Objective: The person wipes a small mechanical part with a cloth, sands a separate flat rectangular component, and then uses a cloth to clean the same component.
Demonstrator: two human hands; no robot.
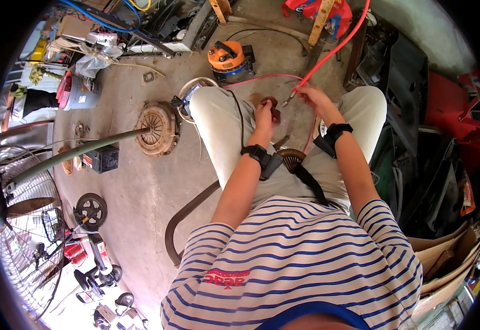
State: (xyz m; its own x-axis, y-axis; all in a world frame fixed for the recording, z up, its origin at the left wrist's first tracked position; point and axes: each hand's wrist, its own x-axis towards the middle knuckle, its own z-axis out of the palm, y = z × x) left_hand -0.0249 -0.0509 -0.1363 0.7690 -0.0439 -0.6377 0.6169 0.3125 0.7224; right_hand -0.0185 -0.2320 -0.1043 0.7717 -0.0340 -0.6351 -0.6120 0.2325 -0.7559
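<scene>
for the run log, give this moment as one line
left hand: holds small reddish-brown object | right hand: holds metal-tipped red hose | ahead: rounded orange machine

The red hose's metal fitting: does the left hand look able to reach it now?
Probably yes: the metal fitting is close by, though the left hand holds a reddish-brown part that may get in the way.

Striped shirt (300,250): white with blue bands; beyond it, off-white trousers (213,129), bright red hose (331,56), orange-and-blue round machine (227,57)
</scene>
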